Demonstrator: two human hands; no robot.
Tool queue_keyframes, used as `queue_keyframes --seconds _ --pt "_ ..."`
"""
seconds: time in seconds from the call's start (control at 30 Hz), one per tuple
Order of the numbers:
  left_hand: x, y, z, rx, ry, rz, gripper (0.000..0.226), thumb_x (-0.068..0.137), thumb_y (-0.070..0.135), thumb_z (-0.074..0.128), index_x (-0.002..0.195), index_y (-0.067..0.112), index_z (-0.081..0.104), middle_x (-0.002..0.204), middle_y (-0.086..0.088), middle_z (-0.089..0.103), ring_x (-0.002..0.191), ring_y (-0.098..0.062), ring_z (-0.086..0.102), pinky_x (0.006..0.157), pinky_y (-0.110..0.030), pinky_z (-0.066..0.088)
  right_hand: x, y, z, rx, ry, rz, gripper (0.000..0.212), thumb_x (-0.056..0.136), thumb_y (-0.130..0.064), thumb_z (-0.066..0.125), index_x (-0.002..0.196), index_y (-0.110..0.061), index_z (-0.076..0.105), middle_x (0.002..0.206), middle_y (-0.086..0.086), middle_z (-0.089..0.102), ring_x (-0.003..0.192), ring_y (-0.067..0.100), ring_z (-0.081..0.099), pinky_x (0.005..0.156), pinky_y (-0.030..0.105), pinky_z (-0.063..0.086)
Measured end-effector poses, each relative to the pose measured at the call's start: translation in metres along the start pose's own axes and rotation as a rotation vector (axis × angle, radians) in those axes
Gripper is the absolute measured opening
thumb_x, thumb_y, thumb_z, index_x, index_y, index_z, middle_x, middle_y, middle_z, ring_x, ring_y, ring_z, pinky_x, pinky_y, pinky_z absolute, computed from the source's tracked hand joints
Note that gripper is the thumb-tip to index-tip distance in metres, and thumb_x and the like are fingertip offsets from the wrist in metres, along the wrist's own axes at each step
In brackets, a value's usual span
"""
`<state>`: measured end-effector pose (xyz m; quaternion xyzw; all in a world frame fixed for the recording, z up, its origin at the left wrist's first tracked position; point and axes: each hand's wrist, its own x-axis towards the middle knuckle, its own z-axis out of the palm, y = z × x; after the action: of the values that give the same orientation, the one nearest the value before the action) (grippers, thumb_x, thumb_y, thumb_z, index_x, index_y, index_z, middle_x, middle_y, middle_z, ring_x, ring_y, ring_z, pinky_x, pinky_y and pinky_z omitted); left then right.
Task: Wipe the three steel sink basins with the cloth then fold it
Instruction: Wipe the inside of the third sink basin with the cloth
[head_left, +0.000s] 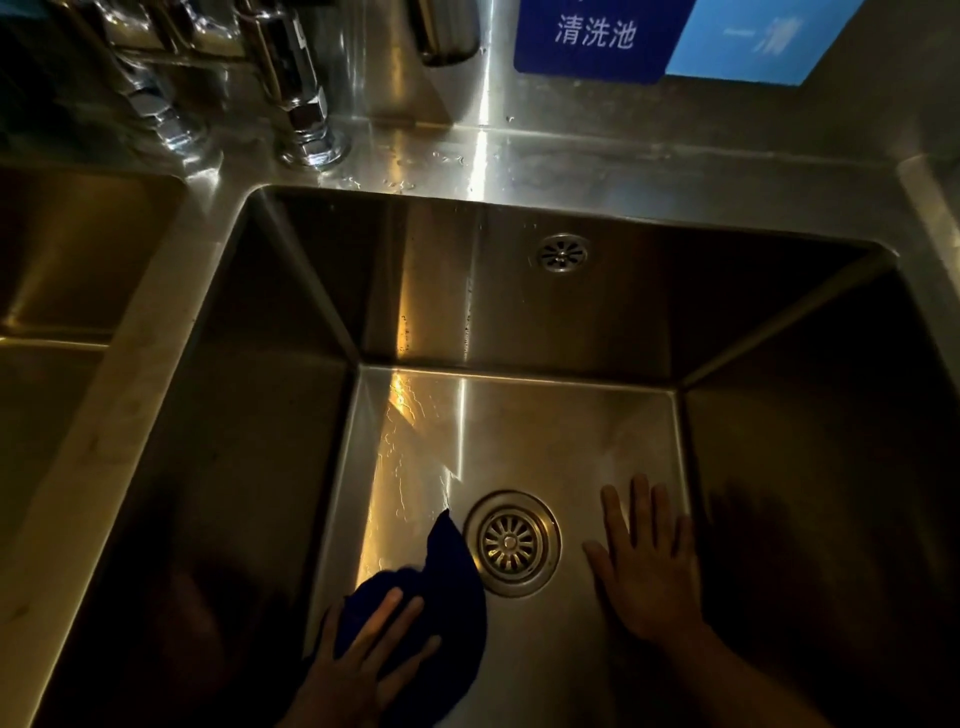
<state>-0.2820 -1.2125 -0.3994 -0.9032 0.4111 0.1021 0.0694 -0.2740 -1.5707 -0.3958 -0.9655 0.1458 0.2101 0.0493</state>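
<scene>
I look down into a deep steel sink basin (519, 312) with a round drain strainer (511, 543) in its floor. A dark blue cloth (447, 582) lies bunched on the basin floor just left of the drain. My left hand (363, 654) presses flat on the cloth's near part, fingers spread over it. My right hand (649, 566) rests flat and empty on the basin floor right of the drain, fingers apart. A second basin (62, 270) shows partly at the left edge.
An overflow grille (562, 253) sits in the back wall. Chrome tap fittings (306, 119) stand on the wet rear ledge at upper left. A dark blue sign (597, 36) and a light blue sign (753, 36) hang on the backsplash.
</scene>
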Motion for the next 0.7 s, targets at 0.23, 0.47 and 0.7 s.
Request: queue_keyframes --seconds 0.23,0.47,0.7 --pt "0.042 -0.038 -0.014 -0.073 -0.215 0.036 0.075 0.078 0.075 0.035 0.140 0.033 0.040 0.148 -0.007 0.040 0.137 -0.027 0.028 0.099 -0.063 0.031 -0.002 -0.001 0.005 -0.021 0.094 0.015 0.071 0.091 -0.064 0.007 0.152 -0.028 0.018 0.161 0.011 0.002 0.148 0.032 -0.001 0.115 0.060 0.012" --pt "0.168 -0.101 -0.037 -0.173 -0.193 -0.350 0.079 0.076 0.076 -0.012 0.145 0.039 -0.012 0.154 -0.001 -0.027 0.144 -0.027 -0.024 0.112 -0.060 0.000 -0.002 0.000 0.009 -0.037 0.161 -0.003 0.069 0.091 -0.060 0.021 0.150 -0.026 0.023 0.160 0.014 0.010 0.147 0.034 0.006 0.115 0.060 0.013" --pt "0.196 -0.118 -0.044 -0.168 -0.170 -0.443 0.063 0.094 0.060 0.016 0.150 0.034 0.003 0.161 -0.002 -0.007 0.145 -0.025 -0.019 0.115 -0.057 -0.007 -0.001 0.003 0.014 -0.056 0.177 -0.003 0.068 0.091 -0.059 0.024 0.151 -0.026 0.024 0.160 0.014 0.013 0.147 0.034 0.007 0.114 0.060 0.014"
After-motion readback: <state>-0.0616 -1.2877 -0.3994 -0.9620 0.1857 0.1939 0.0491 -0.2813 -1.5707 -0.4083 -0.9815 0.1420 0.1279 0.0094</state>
